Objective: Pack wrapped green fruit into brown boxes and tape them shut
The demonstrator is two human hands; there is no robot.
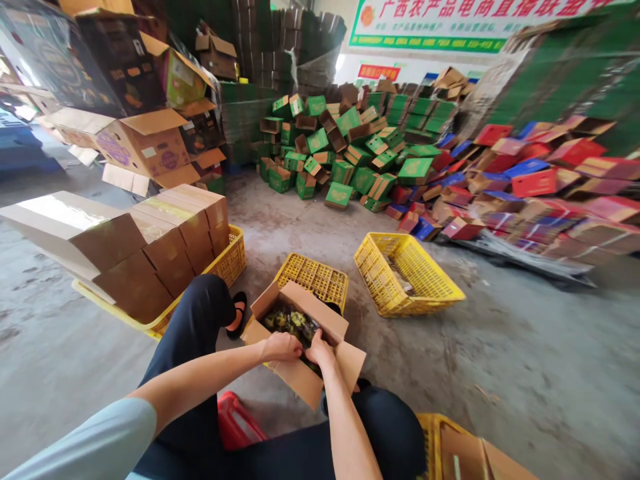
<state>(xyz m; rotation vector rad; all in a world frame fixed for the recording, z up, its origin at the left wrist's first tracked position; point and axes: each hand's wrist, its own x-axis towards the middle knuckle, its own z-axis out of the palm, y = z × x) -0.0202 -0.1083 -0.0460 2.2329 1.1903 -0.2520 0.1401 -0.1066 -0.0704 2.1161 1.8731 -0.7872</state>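
Observation:
An open cardboard box [316,312] with its flaps spread stands between my knees, on an upturned yellow crate [313,272]. Inside lies a clear plastic bag [287,320] with dark green and yellowish pieces that look like produce; their exact kind is too small to tell. My left hand [283,347] is closed at the near side of the box opening, its fingers pinching the bag's edge. Close beside it, my right hand [319,349] reaches into the box with its thumb up and fingers curled on the bag. Its lower fingers are partly hidden.
Closed cardboard boxes [165,233] fill a long yellow crate on the left. Another yellow crate [410,277] sits ahead to the right. A red object [237,423] is under my legs. Piles of green boxes [337,193] and red boxes [535,182] lie farther back.

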